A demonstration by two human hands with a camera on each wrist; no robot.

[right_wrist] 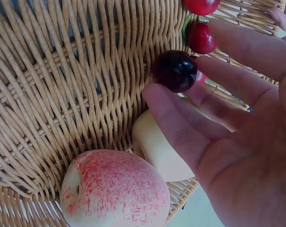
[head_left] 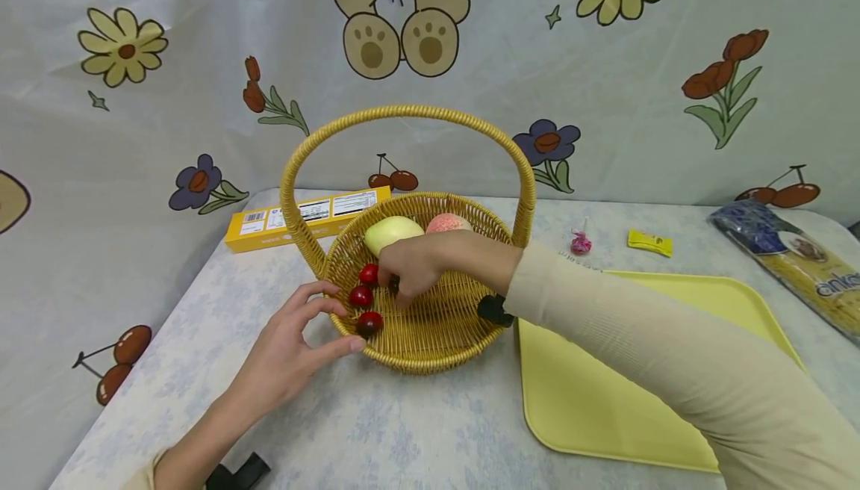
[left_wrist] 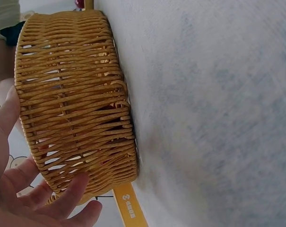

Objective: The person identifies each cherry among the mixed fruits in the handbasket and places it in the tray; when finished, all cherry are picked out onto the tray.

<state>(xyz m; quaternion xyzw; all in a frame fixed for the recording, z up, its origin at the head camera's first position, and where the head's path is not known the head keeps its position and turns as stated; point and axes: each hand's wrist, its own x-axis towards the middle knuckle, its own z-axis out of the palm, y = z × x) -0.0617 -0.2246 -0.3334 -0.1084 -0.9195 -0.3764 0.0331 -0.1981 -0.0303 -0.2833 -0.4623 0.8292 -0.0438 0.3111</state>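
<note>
My right hand [head_left: 415,262] reaches into a round wicker basket [head_left: 443,337]. Its thumb and fingertips pinch a dark cherry [right_wrist: 175,71] close to the woven bottom. Several red cherries lie along the basket's left side, among them a red cherry [head_left: 360,296] and a darker one [head_left: 369,324]. Behind them are a pale yellow-green fruit [head_left: 393,234] and a pink-speckled peach [head_left: 447,222], partly covered by my right arm. My left hand [head_left: 285,352] holds the basket's left front rim, with thumb and fingers spread along the edge and outer wall.
The basket's tall handle [head_left: 406,111] arches above it. Behind on the left lies a yellow box [head_left: 269,228]. To the right are a yellow tray [head_left: 584,393], a pink-wrapped lollipop [head_left: 581,243], a small yellow packet [head_left: 649,243] and a blue-and-yellow bag [head_left: 793,258].
</note>
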